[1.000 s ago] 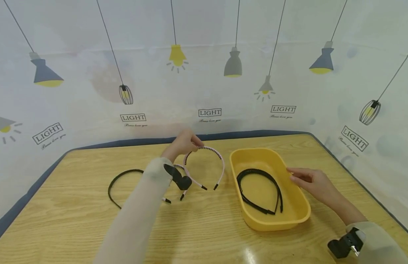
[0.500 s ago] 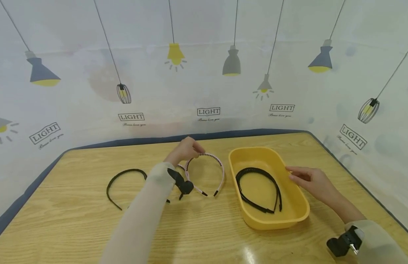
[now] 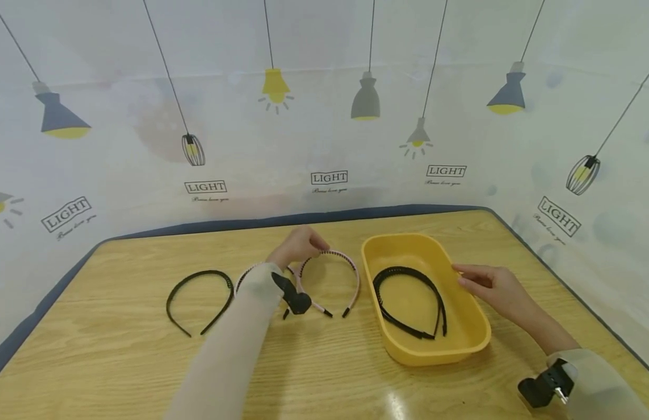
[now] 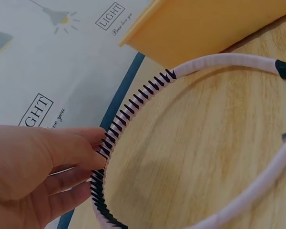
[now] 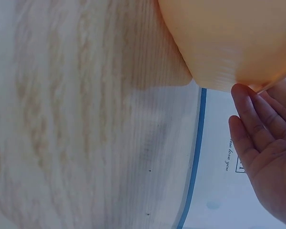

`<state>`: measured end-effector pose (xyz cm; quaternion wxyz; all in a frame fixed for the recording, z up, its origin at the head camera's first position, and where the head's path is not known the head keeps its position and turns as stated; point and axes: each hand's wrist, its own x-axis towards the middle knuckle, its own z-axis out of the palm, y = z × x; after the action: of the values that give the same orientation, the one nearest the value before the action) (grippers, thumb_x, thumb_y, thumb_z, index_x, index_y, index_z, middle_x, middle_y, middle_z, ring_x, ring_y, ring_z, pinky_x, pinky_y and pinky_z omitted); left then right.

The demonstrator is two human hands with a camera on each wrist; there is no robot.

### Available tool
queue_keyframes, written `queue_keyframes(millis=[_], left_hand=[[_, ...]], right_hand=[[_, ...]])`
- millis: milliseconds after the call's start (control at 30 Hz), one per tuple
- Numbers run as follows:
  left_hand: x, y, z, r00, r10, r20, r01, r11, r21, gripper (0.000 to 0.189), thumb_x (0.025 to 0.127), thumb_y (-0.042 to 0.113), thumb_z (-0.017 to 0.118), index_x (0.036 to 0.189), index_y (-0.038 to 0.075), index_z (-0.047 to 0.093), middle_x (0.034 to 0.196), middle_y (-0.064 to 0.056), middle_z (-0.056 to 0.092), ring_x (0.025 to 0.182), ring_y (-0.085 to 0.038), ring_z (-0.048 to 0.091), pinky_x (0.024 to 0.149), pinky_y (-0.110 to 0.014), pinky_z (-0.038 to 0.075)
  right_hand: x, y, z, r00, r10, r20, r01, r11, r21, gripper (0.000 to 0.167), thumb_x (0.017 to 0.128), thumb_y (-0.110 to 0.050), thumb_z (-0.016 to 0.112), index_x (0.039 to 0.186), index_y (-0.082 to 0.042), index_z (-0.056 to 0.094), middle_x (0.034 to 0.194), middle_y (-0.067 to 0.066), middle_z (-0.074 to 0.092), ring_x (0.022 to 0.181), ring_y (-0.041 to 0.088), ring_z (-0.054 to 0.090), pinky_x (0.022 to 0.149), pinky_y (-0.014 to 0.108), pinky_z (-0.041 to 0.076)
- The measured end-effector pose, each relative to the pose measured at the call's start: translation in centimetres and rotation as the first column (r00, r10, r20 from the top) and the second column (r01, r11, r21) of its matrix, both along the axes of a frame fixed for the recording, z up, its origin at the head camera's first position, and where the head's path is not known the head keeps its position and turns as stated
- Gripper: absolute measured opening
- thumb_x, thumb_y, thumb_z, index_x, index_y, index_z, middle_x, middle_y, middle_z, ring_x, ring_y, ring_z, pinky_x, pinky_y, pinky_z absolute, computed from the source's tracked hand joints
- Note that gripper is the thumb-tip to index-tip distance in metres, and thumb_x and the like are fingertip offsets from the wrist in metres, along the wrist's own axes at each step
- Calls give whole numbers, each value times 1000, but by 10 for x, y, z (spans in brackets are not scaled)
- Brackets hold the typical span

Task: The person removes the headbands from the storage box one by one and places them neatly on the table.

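My left hand [image 3: 298, 246] pinches the toothed top of a pink headband [image 4: 231, 59] between thumb and fingers. The headband's black-tipped ends point toward me, left of the yellow plastic basin [image 3: 484, 326]; I cannot tell whether they touch the table. A second pink headband [image 3: 246, 273] lies partly hidden behind my left wrist. Farther left, a black headband [image 3: 171, 294] rests on the table. Inside the basin are black headbands [image 3: 437, 286], overlapping. My right hand [image 3: 500, 291] holds the basin's right rim, with fingers against the outer wall in the right wrist view.
The wooden table [image 3: 93, 350] has a dark blue border along its back edge. Behind it hangs a pale backdrop [image 3: 251, 134] printed with lamps. A black wrist camera [image 3: 295, 297] sits on my left wrist and another [image 3: 547, 385] on my right.
My left hand has moved slightly down and right, lowering the pink headband closer to the table. The black headband at left has come more into view. My right hand stays at the basin rim.
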<state>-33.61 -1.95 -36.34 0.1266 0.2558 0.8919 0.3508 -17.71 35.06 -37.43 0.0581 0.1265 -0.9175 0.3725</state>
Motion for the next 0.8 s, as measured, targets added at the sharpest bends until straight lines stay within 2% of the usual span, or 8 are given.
queue_keyframes(millis=[233,500,800], left_hand=[[-1,2,-10,1000,-14,4,14,1000,19,29,82,-11,55,104,1,69,105,-12,66,102,-25,59,82,-33,49],[3,6,-13,1000,17,21,-18,999,35,28,82,-10,55,103,2,70,104,-12,66,103,-27,57,83,-34,49],[7,7,-19,998,33,45,-36,997,69,28,83,-11,54,103,0,70,104,-13,65,104,-28,57,84,-36,48]], right_hand=[[1,-1,1,1000,12,-16,-12,1000,-12,38,92,-16,56,125,4,54,116,22,58,90,1,60,71,19,50],[1,-1,1,1000,22,-17,-22,999,-27,38,92,-15,56,125,5,54,116,23,58,90,-2,58,70,19,50],[1,0,1,1000,13,2,-13,1000,-17,39,93,-17,55,126,4,53,117,22,57,92,0,59,72,19,50]])
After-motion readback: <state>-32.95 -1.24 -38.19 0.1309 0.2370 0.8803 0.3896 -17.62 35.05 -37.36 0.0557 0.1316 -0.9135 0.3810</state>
